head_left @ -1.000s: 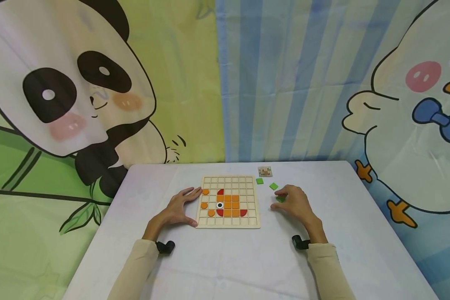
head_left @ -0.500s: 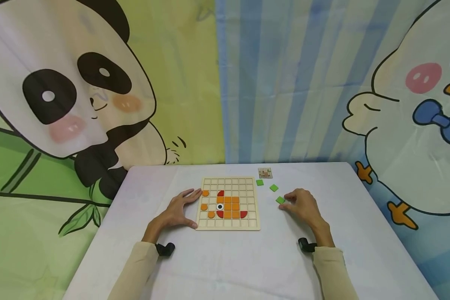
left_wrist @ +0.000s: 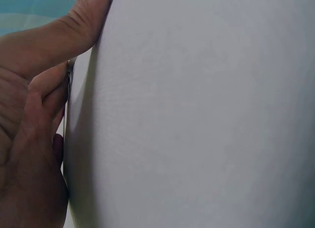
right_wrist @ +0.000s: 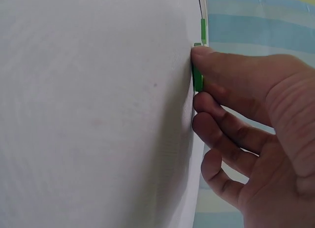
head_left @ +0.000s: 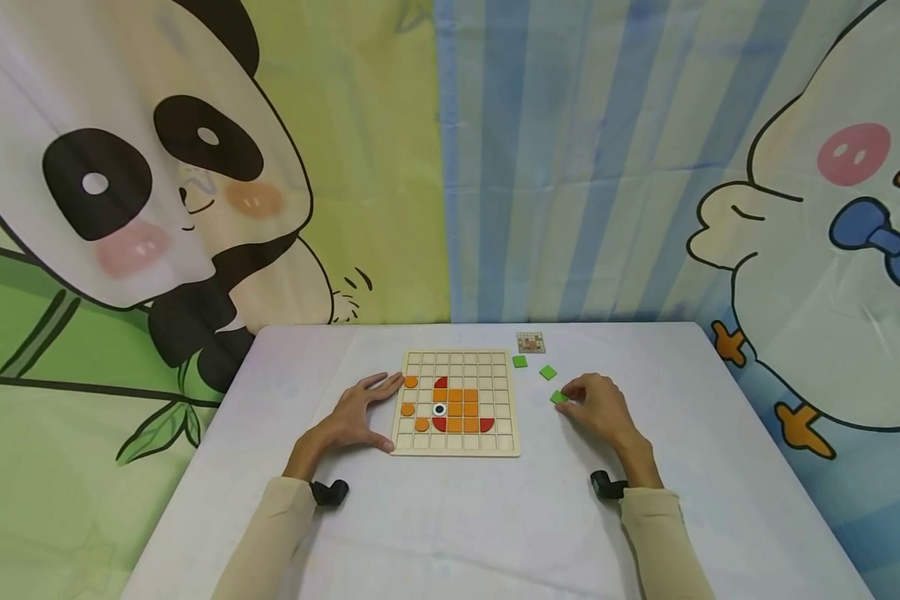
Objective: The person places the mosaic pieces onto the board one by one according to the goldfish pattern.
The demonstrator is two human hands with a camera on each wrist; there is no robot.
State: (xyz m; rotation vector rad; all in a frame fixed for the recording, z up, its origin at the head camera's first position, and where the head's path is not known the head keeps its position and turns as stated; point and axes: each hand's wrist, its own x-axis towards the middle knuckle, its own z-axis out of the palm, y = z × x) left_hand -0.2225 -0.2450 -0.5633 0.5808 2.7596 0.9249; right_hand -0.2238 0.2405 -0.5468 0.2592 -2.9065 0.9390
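Note:
In the head view, a wooden grid board lies on the table. Orange square tiles, red quarter-round tiles, orange round tiles and an eye tile sit on it. My left hand rests along the board's left side, fingers extended, with the thumb at the near left corner. To the board's right, my right hand pinches a green tile between thumb and finger. The right wrist view shows the thumb over this green tile, other fingers loosely bent.
Two more green tiles lie beyond the right hand, one nearer it and one by the board's far right corner. Behind them is a small pattern card. White cloth covers the table; a printed curtain hangs behind it.
My right hand first covered the green tile, then drew back to the right, and its fingertips are now at the tile's right edge. The left hand and board have stayed in place.

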